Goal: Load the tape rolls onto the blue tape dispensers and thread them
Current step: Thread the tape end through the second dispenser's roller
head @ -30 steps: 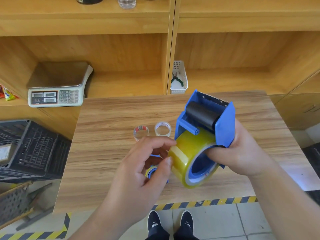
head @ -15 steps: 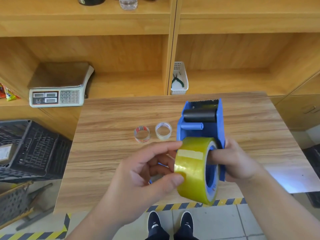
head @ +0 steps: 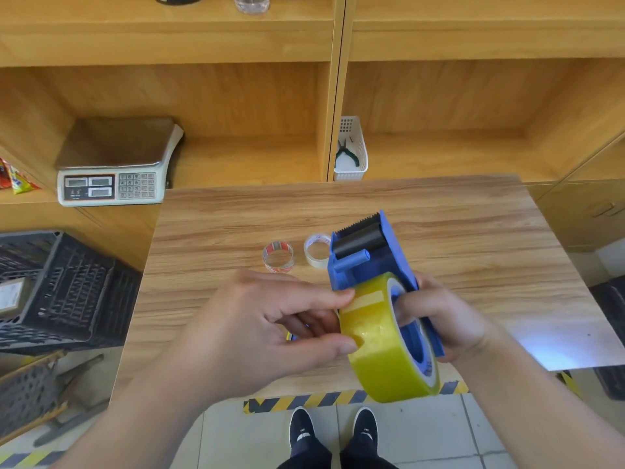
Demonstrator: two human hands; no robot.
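Two small rolls [head: 278, 255] lay mid-bench, untouched. Nearer the front edge, the left hand [head: 270, 330] pinched the yellow tape [head: 385, 336] at its loose end, thumb and forefinger clamped together. The right hand [head: 436, 319] gripped the dispenser [head: 368, 262] carrying it. Risk: the end could re-stick or tear if picked badly, or miss the roller [head: 360, 242].

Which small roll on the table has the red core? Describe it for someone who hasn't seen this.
On the wooden table, just beyond the left hand, two small tape rolls stand side by side. It is the left one, with red print inside; its neighbour is whitish.
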